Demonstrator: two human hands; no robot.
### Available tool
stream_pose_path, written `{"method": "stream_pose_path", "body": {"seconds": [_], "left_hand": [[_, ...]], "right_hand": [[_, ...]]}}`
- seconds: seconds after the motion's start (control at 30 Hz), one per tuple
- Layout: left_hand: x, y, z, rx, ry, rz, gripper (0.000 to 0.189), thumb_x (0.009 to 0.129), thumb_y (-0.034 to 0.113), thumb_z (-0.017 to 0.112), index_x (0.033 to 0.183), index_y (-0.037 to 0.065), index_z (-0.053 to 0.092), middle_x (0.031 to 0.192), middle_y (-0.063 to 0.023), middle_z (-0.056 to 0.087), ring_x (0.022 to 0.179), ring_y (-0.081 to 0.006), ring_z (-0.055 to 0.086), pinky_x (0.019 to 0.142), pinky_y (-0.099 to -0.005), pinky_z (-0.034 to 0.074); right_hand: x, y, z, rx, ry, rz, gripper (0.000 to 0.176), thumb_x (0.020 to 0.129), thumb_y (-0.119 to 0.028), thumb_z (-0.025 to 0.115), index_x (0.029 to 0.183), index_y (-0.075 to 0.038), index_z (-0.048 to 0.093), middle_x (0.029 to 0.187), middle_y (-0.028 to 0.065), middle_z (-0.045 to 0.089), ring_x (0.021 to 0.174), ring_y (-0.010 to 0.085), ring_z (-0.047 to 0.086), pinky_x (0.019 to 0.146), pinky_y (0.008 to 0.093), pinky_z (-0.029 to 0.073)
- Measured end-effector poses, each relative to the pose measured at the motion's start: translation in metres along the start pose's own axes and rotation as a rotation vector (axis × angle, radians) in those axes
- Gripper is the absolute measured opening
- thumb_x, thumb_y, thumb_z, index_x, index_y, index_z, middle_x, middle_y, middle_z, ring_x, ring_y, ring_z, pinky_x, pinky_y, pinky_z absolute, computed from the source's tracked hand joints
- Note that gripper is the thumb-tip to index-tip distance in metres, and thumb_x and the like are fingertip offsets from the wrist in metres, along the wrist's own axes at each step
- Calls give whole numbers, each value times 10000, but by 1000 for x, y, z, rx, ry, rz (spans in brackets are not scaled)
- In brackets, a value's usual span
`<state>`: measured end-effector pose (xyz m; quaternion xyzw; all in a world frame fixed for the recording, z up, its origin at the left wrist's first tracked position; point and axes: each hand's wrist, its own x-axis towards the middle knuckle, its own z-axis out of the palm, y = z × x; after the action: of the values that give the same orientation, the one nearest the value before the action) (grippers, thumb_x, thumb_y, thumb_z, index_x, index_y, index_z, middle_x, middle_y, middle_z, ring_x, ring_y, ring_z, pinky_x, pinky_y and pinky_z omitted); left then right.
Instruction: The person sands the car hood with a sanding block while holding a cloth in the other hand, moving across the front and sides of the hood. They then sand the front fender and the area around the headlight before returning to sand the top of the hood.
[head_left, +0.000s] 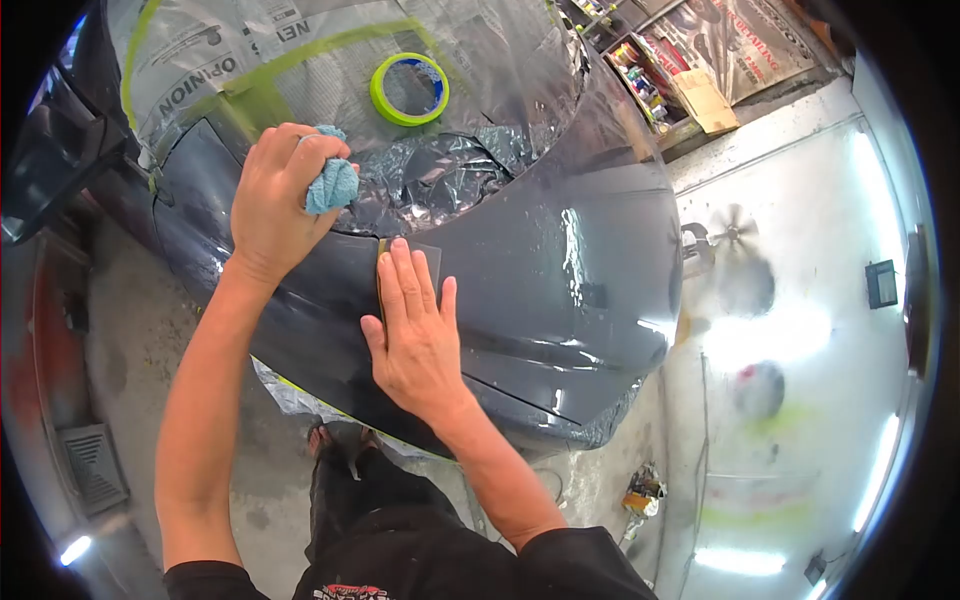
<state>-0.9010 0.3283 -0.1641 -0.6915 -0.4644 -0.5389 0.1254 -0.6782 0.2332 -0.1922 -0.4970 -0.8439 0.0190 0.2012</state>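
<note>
1. While the right hand (415, 335) lies flat, fingers stretched out and close together, it presses a dark sanding sheet (428, 252) onto the grey car panel (560, 290). Nothing is gripped; the sheet is held by pressure alone.
2. Left hand (272, 195) rests on the panel's upper edge, fingers clenched round a blue cloth (335, 182).
3. Panel shows a wet sheen right of the hands. Judgement: the step in hand is wet rubbing-down of the panel near its crease, with the cloth kept ready for wiping.
4. Judgement: the next move calls for even, flat pressure, with the sheet kept off the masking edge just above it, and a wipe to check the surface.
5. Masking is newspaper (200, 70) and crumpled plastic film (440, 170). A roll of green tape (410, 88) lies on top of it, well apart from the sheet.
6. Writing: "OPINION" is legible on the newspaper. A second heading begins "NE"; the rest is cut off. The poster (740, 40) carries red lettering, too small to read.
</note>
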Motion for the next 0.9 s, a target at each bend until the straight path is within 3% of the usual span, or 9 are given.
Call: {"method": "stream_pose_path", "body": {"seconds": [0.1,0.17,0.23,0.37,0.47,0.63,0.7,0.8,0.9], "left_hand": [[2,2,2,-17,9,10,384,756,102,874,1086,161,686,1070,-55,668,1014,-319,656,888,-435,523],[1,2,-3,-6,9,4,348,781,104,872,1075,142,690,1059,-68,675,1007,-324,658,887,-435,527],[3,3,-3,-3,1,9,266,852,116,871,1053,101,698,1040,-94,692,982,-336,663,881,-434,535],[0,3,1,-12,-11,-13,418,723,77,864,1090,164,683,1076,-57,664,1028,-320,655,901,-441,523],[-1,2,-2,-19,-8,-10,421,725,77,864,1094,165,682,1084,-57,663,1027,-326,653,903,-441,522],[2,2,-1,-9,-13,0,438,715,74,866,1099,167,677,1085,-58,660,1031,-331,651,904,-439,521],[0,2,1,-12,-22,17,453,704,73,867,1103,167,674,1085,-57,658,1032,-328,650,905,-441,520],[-1,-1,-2,-8,-22,2,466,698,77,868,1111,169,672,1087,-53,656,1035,-323,648,907,-440,518],[1,-2,0,-8,-20,6,465,697,83,869,1109,172,674,1087,-47,657,1034,-320,649,908,-439,517]], "right_hand": [[13,47,-6,-108,43,91,623,1091,-319,583,1635,-50,444,1758,162,373,1609,398,359,1204,757,298],[27,73,-11,-93,57,263,587,1124,-313,519,1633,-31,441,1748,200,374,1611,415,352,1212,743,302],[20,46,4,-97,95,178,610,1121,-306,519,1645,-12,419,1744,228,365,1609,443,344,1227,728,294],[5,27,-10,-51,-24,-8,631,1098,-275,563,1665,-45,407,1753,194,366,1612,418,351,1244,706,288],[27,71,-13,-120,35,237,638,1098,-289,564,1662,-36,405,1753,198,363,1604,420,360,1249,690,300],[3,-3,10,-17,32,-10,697,1079,-315,590,1659,14,386,1756,232,343,1612,443,336,1256,695,288],[10,20,-9,-70,-46,-18,682,1085,-315,581,1667,-13,390,1763,207,346,1621,413,335,1254,694,289],[25,63,-2,-133,51,249,670,1092,-306,580,1667,-19,391,1762,199,352,1622,397,340,1247,695,298],[14,4,10,-31,100,93,667,1092,-307,581,1662,-16,395,1758,198,359,1616,404,346,1245,692,301]]}}
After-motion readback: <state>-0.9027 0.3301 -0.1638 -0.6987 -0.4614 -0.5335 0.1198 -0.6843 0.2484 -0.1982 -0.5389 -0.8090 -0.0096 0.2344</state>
